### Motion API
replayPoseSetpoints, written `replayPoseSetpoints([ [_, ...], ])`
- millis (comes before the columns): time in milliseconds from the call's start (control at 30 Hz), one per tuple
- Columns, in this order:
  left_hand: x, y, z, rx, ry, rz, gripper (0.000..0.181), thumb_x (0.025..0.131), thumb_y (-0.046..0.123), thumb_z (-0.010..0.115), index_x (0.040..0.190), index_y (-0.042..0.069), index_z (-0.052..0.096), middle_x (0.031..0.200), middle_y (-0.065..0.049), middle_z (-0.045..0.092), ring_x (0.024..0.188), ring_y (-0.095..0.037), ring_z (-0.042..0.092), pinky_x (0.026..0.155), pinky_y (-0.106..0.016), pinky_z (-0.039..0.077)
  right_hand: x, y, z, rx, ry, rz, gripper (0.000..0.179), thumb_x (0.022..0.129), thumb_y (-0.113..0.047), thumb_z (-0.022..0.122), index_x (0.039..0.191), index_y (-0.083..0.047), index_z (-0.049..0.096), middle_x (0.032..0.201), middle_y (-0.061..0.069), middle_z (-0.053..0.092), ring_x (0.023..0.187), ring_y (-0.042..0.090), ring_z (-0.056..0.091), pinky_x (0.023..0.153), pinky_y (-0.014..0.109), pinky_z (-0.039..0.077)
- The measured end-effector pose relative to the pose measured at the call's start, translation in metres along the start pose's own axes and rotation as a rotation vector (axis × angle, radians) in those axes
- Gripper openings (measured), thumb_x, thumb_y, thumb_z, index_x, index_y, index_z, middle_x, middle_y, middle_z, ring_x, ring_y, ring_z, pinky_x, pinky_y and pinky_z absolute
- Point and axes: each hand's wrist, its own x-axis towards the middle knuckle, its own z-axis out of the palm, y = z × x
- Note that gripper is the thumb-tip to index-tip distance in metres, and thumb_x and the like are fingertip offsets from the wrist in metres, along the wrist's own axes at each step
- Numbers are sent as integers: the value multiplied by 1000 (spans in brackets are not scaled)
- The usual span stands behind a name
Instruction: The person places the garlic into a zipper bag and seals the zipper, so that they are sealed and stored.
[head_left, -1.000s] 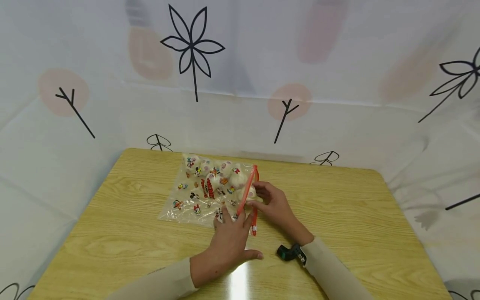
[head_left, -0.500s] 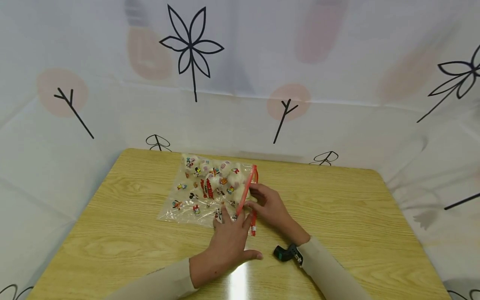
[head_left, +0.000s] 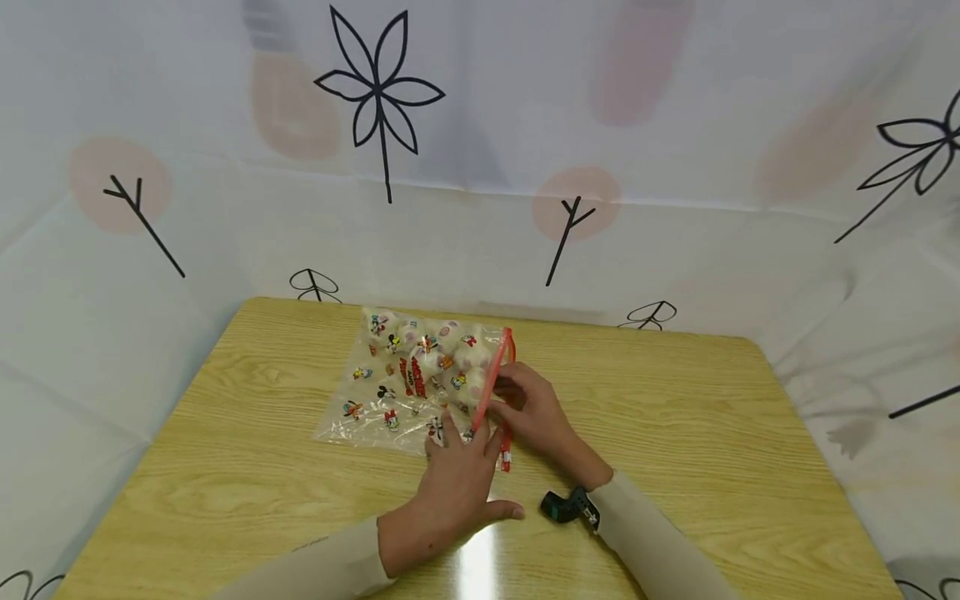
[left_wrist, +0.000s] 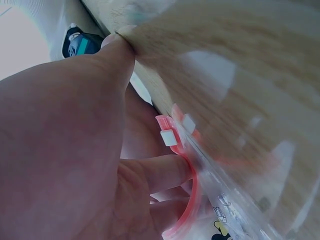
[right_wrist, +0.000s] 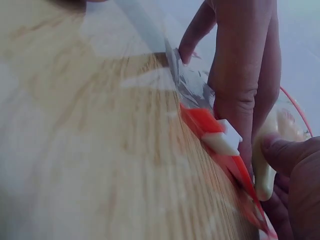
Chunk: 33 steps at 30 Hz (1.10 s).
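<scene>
A clear zip bag (head_left: 408, 421) with cartoon prints lies on the table, its red zip edge (head_left: 491, 382) facing right and parted. Several whitish garlic bulbs (head_left: 426, 360) show through the plastic. My left hand (head_left: 452, 482) rests spread on the bag's near side, fingertips over the red edge, thumb stretched out to the right. At the mouth, my right hand (head_left: 534, 410) reaches in with curled fingers. The right wrist view shows its thumb (right_wrist: 285, 154) pressing a pale garlic bulb (right_wrist: 265, 182) by the stem end. A white slider (right_wrist: 222, 142) sits on the zip's near end.
The wooden table (head_left: 675, 433) extends to both sides of the bag. A patterned white cloth (head_left: 465, 225) hangs behind it and at the sides. A black wrist device (head_left: 566, 506) is strapped at the right sleeve.
My right hand has shifted slightly left, further into the bag's mouth, and the garlic bulb at the opening has moved inward with it. The left hand stays in place.
</scene>
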Motion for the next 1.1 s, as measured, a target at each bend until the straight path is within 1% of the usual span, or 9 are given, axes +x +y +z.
replayPoseSetpoints([
  [100,0,0,0,-4,9,4,116,77,93,58,164,19,42,167,-11,40,136,-69,43,88,-70,57,3,-2,3,-15,8,1,38,92,-8,83,128,-14,72,122,3,70,109,20,73,93,40,62],
  [333,-1,0,0,26,42,4,116,76,94,57,163,18,45,167,-11,41,134,-68,46,86,-70,57,10,-4,9,-26,17,-24,35,93,-6,82,126,-11,74,118,3,72,110,21,71,97,37,60],
  [433,-2,0,0,34,49,5,116,76,95,57,162,17,46,167,-12,40,134,-68,47,86,-70,57,12,-3,12,-92,37,-39,36,93,-8,82,127,-12,75,115,1,74,103,20,69,90,33,59],
  [567,-2,0,0,26,44,9,117,76,95,57,161,15,47,167,-12,40,134,-68,46,86,-71,57,16,-3,16,-145,76,-45,33,91,-12,85,123,-12,78,114,1,77,99,20,67,84,36,55],
  [667,-1,0,0,18,37,12,115,77,94,56,160,14,49,166,-12,41,134,-68,45,86,-71,57,18,-3,20,-122,96,-25,30,89,-14,87,119,-12,80,118,2,77,107,21,70,90,39,57],
  [800,-1,0,0,19,28,11,114,78,94,57,159,13,50,165,-11,42,135,-67,46,87,-71,56,20,-5,24,-61,111,25,30,88,-10,88,117,-11,81,121,5,77,111,23,72,92,41,61],
  [900,-1,0,-1,19,24,10,115,78,93,58,160,13,48,166,-11,40,135,-68,45,88,-71,56,20,-7,27,-16,126,50,30,86,-5,88,115,-6,81,119,11,77,109,29,74,89,47,63],
  [1000,-1,0,-1,11,24,12,115,78,93,59,160,13,49,167,-11,39,135,-68,44,87,-71,56,20,-10,29,-6,137,62,30,85,-3,88,114,-3,81,117,15,77,106,34,75,87,53,63],
  [1100,-1,0,-2,4,25,19,114,78,93,58,160,14,49,169,-11,37,135,-68,44,87,-72,56,19,-11,27,-8,135,78,30,86,-5,88,115,-6,81,116,13,78,104,31,76,87,52,63],
])
